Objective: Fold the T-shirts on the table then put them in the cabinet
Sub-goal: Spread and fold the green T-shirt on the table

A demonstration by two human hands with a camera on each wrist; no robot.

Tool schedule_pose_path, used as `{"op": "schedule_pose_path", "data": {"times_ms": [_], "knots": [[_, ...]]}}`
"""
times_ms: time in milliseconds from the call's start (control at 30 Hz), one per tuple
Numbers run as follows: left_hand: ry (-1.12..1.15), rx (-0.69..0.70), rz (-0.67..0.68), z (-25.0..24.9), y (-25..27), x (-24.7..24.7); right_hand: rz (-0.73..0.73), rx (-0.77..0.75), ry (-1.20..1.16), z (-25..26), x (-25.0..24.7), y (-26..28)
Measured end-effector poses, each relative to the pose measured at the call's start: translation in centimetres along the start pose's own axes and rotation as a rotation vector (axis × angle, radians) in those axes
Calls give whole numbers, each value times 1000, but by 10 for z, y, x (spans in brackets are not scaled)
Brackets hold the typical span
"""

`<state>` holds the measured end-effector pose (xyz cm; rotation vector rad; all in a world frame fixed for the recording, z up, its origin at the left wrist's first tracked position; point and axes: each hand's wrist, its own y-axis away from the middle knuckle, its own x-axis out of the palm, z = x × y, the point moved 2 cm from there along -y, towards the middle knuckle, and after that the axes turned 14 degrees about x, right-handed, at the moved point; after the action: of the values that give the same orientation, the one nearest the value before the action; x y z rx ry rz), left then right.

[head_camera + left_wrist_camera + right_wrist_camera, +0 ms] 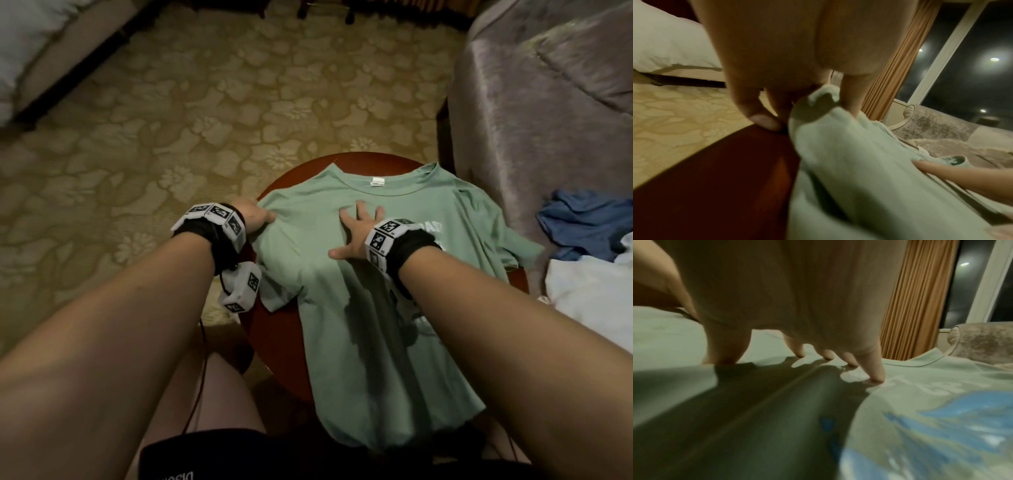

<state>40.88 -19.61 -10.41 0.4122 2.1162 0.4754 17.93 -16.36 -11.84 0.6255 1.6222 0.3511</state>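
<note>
Head view: green T-shirt (370, 274) spread over round red surface (274, 335). Left hand (255, 216) clamped on shirt's left shoulder edge; right hand (356, 233) flat, fingers spread apart, pressing chest.

Left wrist view: fold of cloth pinched between thumb and fingers (758, 112).

Right wrist view: fingertips (877, 376) planted on fabric.
</note>
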Motion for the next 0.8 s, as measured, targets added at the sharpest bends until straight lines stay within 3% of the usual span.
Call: {"op": "schedule_pose_path", "data": {"times_ms": [133, 267, 300, 467, 633, 700, 800], "knots": [[138, 55, -139, 12, -5, -6, 13, 45, 38, 5, -8, -1], [115, 58, 170, 15, 2, -8, 12, 77, 52, 8, -11, -7], [127, 56, 188, 17, 3, -9, 13, 80, 50, 8, -12, -7], [506, 82, -92, 31, -1, -13, 27, 89, 24, 9, -13, -13], [294, 50, 133, 35, 13, -13, 33, 93, -6, 10, -12, -14], [255, 46, 105, 38, 14, -17, 30, 98, -6, 10, -12, -13], [466, 69, -82, 45, 12, -21, 26, 110, 1, 11, -12, -12]]}}
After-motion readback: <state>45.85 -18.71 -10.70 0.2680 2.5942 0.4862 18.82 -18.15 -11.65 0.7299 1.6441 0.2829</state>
